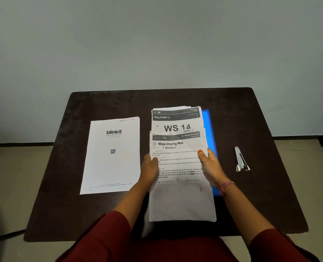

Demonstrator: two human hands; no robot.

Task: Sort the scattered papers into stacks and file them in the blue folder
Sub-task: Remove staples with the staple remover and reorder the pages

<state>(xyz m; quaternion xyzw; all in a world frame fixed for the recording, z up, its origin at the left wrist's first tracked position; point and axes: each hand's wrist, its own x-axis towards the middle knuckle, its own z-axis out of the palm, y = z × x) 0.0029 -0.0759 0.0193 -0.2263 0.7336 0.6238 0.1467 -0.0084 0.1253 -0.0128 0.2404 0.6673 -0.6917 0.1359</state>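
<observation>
A stack of printed sheets lies at the table's middle, its top sheet headed "Wipe Drying Mat". Behind it a sheet reading "BALCONY 2, WS 14" sticks out at the far end. My left hand grips the top sheet's left edge and my right hand grips its right edge. The blue folder lies under this stack, with only a strip showing along the right side. A second stack, topped by a "blinkit" page with a QR code, rests flat to the left, apart from my hands.
A dark brown table holds everything. A metal stapler lies to the right of the folder. A pale wall rises behind the table, and tiled floor shows on both sides. Red sleeves cover my forearms at the near edge.
</observation>
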